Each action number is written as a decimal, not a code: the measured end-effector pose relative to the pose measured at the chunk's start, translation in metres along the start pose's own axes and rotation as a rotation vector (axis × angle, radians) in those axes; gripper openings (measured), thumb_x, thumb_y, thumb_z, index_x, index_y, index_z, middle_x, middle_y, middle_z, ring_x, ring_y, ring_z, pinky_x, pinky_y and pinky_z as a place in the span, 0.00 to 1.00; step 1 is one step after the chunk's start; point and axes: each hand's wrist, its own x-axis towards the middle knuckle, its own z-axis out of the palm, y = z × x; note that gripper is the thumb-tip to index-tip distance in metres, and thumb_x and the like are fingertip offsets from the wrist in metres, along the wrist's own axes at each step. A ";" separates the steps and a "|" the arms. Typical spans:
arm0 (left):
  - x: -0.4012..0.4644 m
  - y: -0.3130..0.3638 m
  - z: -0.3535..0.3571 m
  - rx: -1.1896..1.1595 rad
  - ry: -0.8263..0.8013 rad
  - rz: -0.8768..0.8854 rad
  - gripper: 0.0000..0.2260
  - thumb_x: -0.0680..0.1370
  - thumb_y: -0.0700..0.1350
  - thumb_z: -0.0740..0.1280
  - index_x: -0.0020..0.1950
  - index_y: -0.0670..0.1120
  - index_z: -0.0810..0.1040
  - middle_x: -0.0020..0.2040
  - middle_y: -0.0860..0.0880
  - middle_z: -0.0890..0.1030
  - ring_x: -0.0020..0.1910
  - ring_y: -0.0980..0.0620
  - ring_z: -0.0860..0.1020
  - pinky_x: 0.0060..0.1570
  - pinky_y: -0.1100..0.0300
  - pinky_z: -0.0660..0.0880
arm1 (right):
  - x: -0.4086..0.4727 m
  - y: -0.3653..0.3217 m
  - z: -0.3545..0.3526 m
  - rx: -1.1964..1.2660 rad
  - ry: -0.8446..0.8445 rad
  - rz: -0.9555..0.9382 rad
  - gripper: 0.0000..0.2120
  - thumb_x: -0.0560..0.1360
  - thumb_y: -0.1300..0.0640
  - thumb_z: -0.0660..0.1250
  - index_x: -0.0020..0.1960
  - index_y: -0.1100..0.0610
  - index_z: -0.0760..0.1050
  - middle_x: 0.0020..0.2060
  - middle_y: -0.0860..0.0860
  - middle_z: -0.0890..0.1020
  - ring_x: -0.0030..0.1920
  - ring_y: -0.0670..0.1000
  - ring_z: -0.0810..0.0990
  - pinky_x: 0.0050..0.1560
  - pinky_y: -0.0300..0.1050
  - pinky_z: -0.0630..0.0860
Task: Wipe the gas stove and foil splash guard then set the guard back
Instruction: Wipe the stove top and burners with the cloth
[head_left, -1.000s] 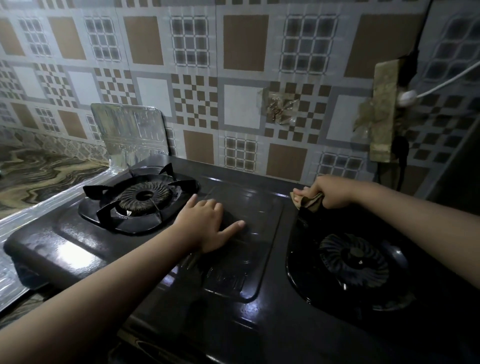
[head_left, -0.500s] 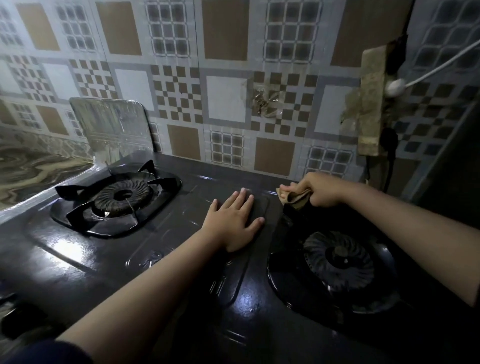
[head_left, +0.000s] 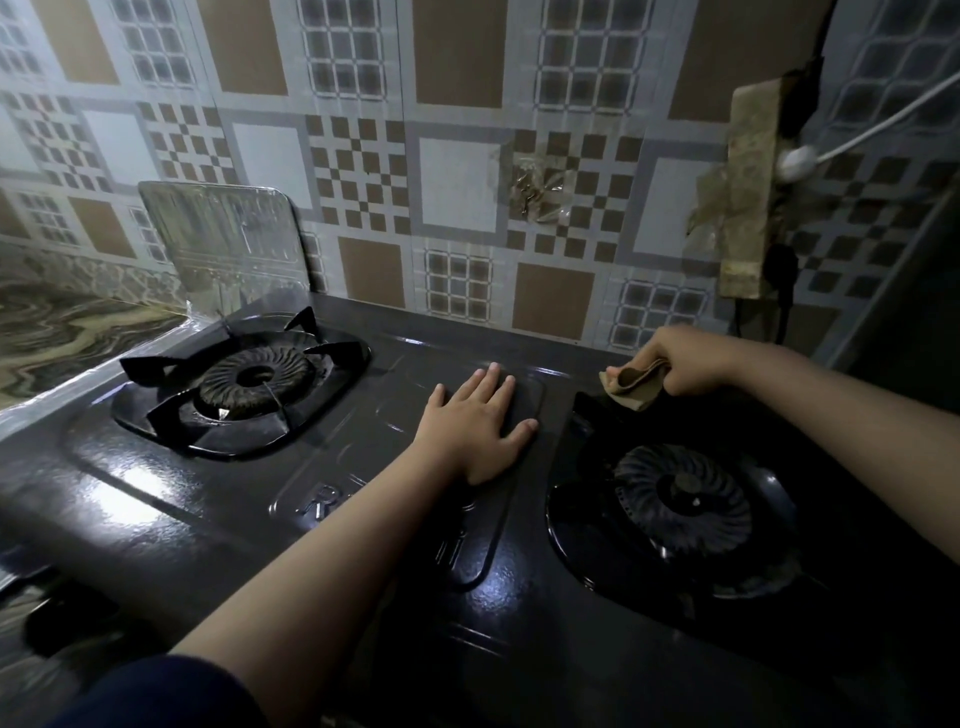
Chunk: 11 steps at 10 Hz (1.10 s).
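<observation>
The right hand (head_left: 685, 361) pinches the cloth (head_left: 636, 387) on the stove (head_left: 519, 597); the left hand (head_left: 480, 428) lies flat, holding nothing. Next probably the right burner (head_left: 683, 501).

The gas stove (head_left: 171, 499) is black enamelled metal, glossy, with embossed ridges at its middle. On its left burner sits a matt dark metal grate (head_left: 244, 379). Behind that grate the foil splash guard (head_left: 228, 244) is thin, shiny, creased metal. At the stove's back right edge the right hand (head_left: 680, 364) grips a tan, soft, folded cloth (head_left: 636, 387). Behind the stove the wall (head_left: 457, 171) is smooth patterned tile.
</observation>
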 end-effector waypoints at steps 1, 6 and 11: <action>0.001 -0.001 0.000 0.002 0.002 0.001 0.31 0.80 0.63 0.48 0.79 0.51 0.47 0.79 0.51 0.43 0.78 0.54 0.43 0.75 0.44 0.42 | -0.013 0.016 -0.003 0.031 -0.018 0.060 0.26 0.68 0.72 0.58 0.55 0.49 0.82 0.44 0.53 0.85 0.39 0.53 0.80 0.33 0.43 0.69; 0.000 0.001 0.000 -0.004 0.021 0.013 0.31 0.80 0.63 0.49 0.79 0.51 0.48 0.79 0.51 0.44 0.78 0.54 0.43 0.74 0.44 0.43 | -0.031 0.022 -0.002 0.166 0.010 0.222 0.16 0.68 0.69 0.58 0.44 0.57 0.82 0.33 0.54 0.79 0.34 0.52 0.74 0.35 0.43 0.69; -0.001 0.002 0.001 -0.009 0.028 0.018 0.31 0.80 0.63 0.49 0.79 0.51 0.48 0.79 0.51 0.44 0.78 0.54 0.44 0.74 0.44 0.44 | -0.025 -0.025 -0.005 -0.237 -0.033 0.355 0.11 0.71 0.61 0.64 0.34 0.57 0.63 0.31 0.53 0.69 0.29 0.51 0.68 0.27 0.42 0.62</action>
